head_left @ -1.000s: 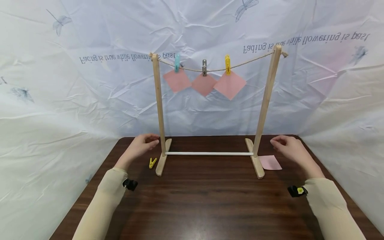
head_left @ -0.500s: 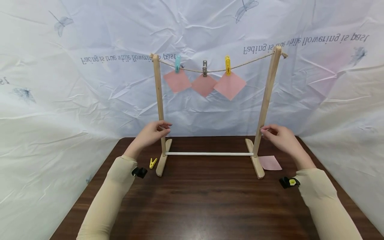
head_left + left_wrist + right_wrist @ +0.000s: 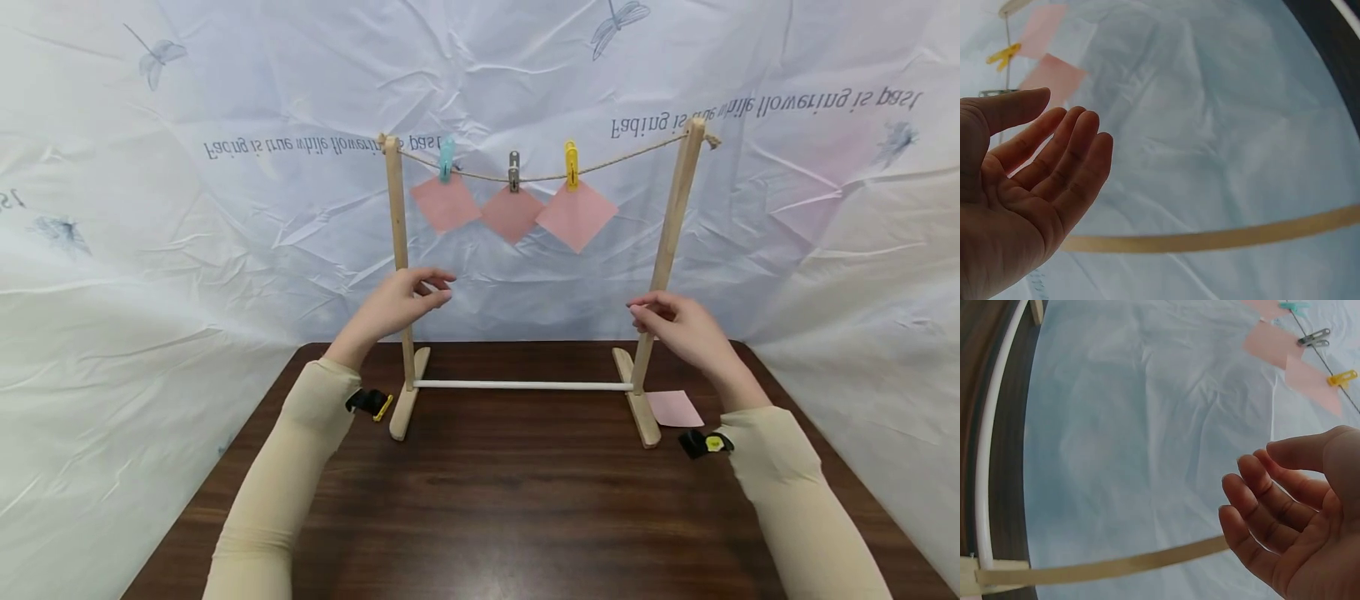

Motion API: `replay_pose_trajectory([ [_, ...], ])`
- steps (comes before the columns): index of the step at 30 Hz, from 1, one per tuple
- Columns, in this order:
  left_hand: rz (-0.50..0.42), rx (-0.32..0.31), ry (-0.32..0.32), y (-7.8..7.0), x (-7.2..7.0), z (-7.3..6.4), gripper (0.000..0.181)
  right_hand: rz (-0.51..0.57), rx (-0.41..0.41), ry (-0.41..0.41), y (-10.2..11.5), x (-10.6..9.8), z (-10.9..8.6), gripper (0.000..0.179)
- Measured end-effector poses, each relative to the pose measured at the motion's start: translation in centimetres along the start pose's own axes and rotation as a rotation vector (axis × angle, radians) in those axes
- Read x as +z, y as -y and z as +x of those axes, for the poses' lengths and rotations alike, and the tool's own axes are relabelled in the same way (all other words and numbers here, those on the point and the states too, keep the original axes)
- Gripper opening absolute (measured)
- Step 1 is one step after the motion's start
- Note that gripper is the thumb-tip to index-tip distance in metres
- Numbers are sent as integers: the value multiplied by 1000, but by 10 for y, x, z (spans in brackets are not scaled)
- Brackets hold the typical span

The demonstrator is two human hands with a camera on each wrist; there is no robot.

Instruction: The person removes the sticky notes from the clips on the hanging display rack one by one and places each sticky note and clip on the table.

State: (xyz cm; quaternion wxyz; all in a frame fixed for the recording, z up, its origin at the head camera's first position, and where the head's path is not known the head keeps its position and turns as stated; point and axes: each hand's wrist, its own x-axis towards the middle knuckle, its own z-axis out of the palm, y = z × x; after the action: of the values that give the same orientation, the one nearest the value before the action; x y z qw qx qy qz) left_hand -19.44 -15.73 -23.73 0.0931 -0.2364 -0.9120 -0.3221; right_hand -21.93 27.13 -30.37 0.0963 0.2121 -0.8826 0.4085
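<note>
My left hand (image 3: pixel 401 302) is raised in front of the rack's left post (image 3: pixel 397 208), fingers loosely bent and nothing between them. On the other side, my right hand (image 3: pixel 678 327) hovers by the right post (image 3: pixel 672 217), its thumb near the fingertips; the right wrist view shows no object in it. Above and between the hands, a twine line (image 3: pixel 630 157) carries three pink paper squares. A light-blue clothespin (image 3: pixel 446 160) holds the left square (image 3: pixel 446 206), a grey clothespin (image 3: pixel 513 172) the middle square (image 3: pixel 513 217), and a yellow clothespin (image 3: pixel 572 167) the right square (image 3: pixel 577 218).
A white crossbar (image 3: pixel 525 385) joins the rack's wooden feet on the dark wood table (image 3: pixel 480 500). Another pink square (image 3: pixel 675 408) lies beside the right foot (image 3: pixel 642 417). A loose yellow clothespin (image 3: pixel 383 407), partly hidden by the left wrist camera, lies near the left foot (image 3: pixel 402 414).
Both hands have risen from low beside the rack and moved inward, now overlapping the posts in the head view. The hanging squares and clothespins stay in place.
</note>
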Motion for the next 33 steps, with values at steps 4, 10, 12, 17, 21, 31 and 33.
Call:
replay_pose_trajectory([
  [4,5,33,-15,-17,-3,9,39,28,-13,-4,8,3,5,40],
  [10,-16,86,-48,-40,-6,22,40,73,-28,-19,16,10,15,39],
  [12,-23,100,-46,-47,-8,26,39,91,-21,-24,20,12,19,37],
  [17,-33,147,-32,-62,-11,36,39,115,-46,-22,30,14,24,36],
  [21,-25,197,-35,-73,-11,48,40,120,-53,-13,34,13,30,39],
  [31,-101,230,-41,-102,-11,82,47,218,-32,-40,46,14,50,48],
  [33,-131,223,-39,-105,-10,88,50,239,-34,-40,47,15,54,51],
])
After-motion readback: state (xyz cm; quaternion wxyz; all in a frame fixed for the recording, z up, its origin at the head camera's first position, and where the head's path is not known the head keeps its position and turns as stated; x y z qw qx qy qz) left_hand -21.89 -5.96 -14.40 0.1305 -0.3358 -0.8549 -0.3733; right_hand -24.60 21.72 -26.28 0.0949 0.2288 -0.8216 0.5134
